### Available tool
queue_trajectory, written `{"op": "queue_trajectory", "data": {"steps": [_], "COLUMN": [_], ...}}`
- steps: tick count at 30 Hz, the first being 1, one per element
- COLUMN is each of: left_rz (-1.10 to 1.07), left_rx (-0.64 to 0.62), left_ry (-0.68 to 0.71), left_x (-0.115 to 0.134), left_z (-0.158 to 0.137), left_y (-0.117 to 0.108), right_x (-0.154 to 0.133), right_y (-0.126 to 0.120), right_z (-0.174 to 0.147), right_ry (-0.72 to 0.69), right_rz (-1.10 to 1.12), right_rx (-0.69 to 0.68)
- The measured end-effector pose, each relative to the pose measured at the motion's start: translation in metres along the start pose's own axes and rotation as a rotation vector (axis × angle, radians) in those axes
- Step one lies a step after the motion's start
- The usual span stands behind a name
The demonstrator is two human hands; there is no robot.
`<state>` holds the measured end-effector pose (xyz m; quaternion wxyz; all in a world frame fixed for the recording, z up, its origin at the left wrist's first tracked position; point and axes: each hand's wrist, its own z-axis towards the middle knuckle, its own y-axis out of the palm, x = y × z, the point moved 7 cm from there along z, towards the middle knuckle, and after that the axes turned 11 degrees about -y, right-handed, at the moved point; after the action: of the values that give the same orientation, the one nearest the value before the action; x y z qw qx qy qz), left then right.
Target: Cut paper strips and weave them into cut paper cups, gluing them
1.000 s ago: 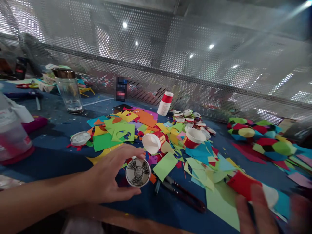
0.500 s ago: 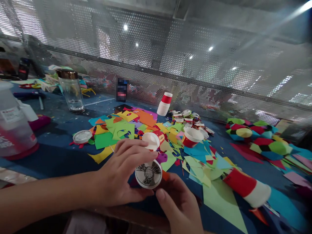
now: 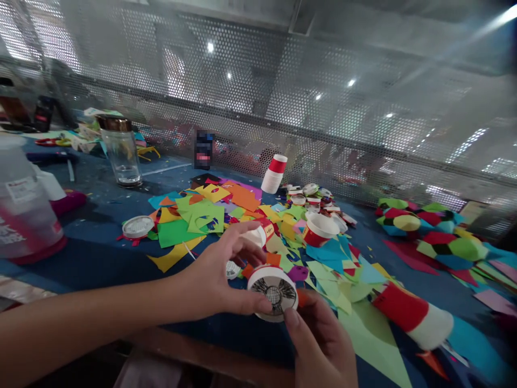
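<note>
A cut-down paper cup base [image 3: 287, 311] is held up at the table's front edge, its round white face turned towards me. Black drawn wedges surround a cross-hatched circle on that face. My left hand [image 3: 220, 280] has its thumb on the lower left of the face and its bent fingers around the top rim. My right hand [image 3: 323, 339] pinches the lower right rim between thumb and fingers. A bit of orange shows by the right fingers. Just behind lie a tipped red-and-white paper cup [image 3: 264, 231] and a purple paper scrap [image 3: 298, 273].
Coloured paper scraps [image 3: 205, 213] cover the middle of the blue table. An upright paper cup [image 3: 321, 229], a stack of cups [image 3: 273, 175] and several cut cup bases [image 3: 311, 199] stand behind. Left are a glass jar [image 3: 121, 153] and a plastic bottle [image 3: 28, 210]; right, a lying cup [image 3: 412, 312].
The cup base has moved right and slightly down towards me with my right hand. My left hand has shifted right, its thumb now on the drawn face.
</note>
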<state>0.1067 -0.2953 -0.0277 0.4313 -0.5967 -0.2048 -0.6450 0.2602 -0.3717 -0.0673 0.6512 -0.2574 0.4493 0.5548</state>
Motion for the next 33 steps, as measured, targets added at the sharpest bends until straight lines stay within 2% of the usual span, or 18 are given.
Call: {"op": "queue_trajectory", "data": {"steps": [2,5,12,14,17,19,20,22,26,28,30,33], "left_rz": [-0.052,-0.055,-0.129,-0.135,-0.146,-0.167,-0.173,-0.176,-0.156,-0.152,-0.146,-0.107], "left_rx": [-0.059,-0.114,-0.157,-0.158,-0.133,-0.131,-0.131,-0.125,-0.078,-0.074,-0.09,-0.128], "left_ry": [-0.091,-0.172,-0.2,-0.216,-0.259,-0.279,-0.279,-0.272,-0.24,-0.223,-0.214,-0.22], "left_x": [-0.005,-0.008,-0.012,-0.014,-0.018,-0.02,-0.021,-0.022,-0.022,-0.022,-0.023,-0.023], "left_z": [0.001,-0.001,-0.003,-0.004,-0.004,-0.003,-0.003,-0.002,-0.003,-0.003,-0.004,-0.004], "left_y": [0.002,0.003,0.005,0.006,0.006,0.006,0.006,0.006,0.0,-0.001,-0.001,0.002], "right_x": [0.0,-0.001,-0.003,-0.002,-0.005,-0.008,-0.009,-0.008,0.003,0.003,0.001,0.002], "right_y": [0.004,0.007,0.006,-0.002,-0.021,-0.025,-0.025,-0.02,-0.003,0.004,0.006,0.007], "right_z": [0.0,-0.001,-0.003,-0.004,-0.01,-0.014,-0.013,-0.011,-0.007,-0.007,-0.006,-0.005], "right_ry": [-0.011,0.006,-0.047,-0.057,-0.095,-0.142,-0.16,-0.15,-0.082,-0.117,-0.147,-0.105], "right_rz": [-0.02,-0.088,-0.222,-0.221,-0.154,-0.096,-0.081,-0.085,-0.156,-0.238,-0.334,-0.371], "right_rx": [-0.036,-0.021,-0.058,0.059,0.391,0.501,0.496,0.385,-0.027,-0.15,-0.166,-0.139]}}
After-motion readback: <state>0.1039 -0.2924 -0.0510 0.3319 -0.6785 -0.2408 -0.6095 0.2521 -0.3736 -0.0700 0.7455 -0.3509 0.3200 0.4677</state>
